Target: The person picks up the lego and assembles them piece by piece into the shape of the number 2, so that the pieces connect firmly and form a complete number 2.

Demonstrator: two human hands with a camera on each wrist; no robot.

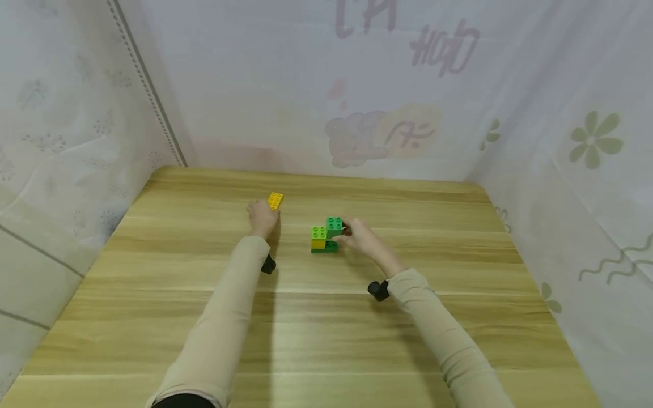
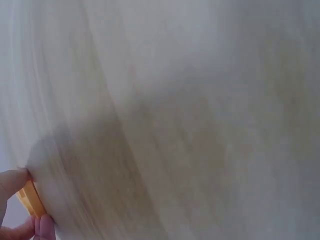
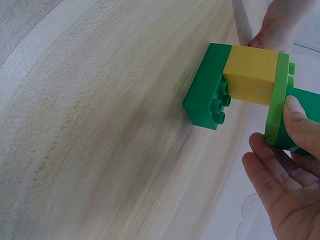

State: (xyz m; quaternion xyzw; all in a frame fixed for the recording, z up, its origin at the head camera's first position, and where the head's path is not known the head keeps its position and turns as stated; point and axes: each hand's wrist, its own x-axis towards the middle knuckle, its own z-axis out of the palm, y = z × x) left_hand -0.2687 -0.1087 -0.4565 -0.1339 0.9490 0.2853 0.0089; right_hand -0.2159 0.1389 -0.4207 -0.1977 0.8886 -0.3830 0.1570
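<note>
My left hand (image 1: 262,218) pinches a flat yellow toy building brick (image 1: 275,200) near the back of the table. In the left wrist view the thumb and fingertips grip this yellow brick (image 2: 33,200) by opposite ends, low in the left corner. Right of it stands a small stack: a dark green base brick (image 3: 206,90), a yellow block (image 3: 251,74) at one end, and a thin light green brick (image 3: 278,100) on top. My right hand (image 1: 359,237) holds a green block (image 1: 334,225) at the stack's upper right, thumb on its side. The block overhangs the base's bare studs.
Both hands work over a wood-grain table (image 1: 321,340). A patterned cloth (image 1: 285,85) hangs behind the table and along both sides. Small black cameras (image 1: 378,290) sit at the wrists.
</note>
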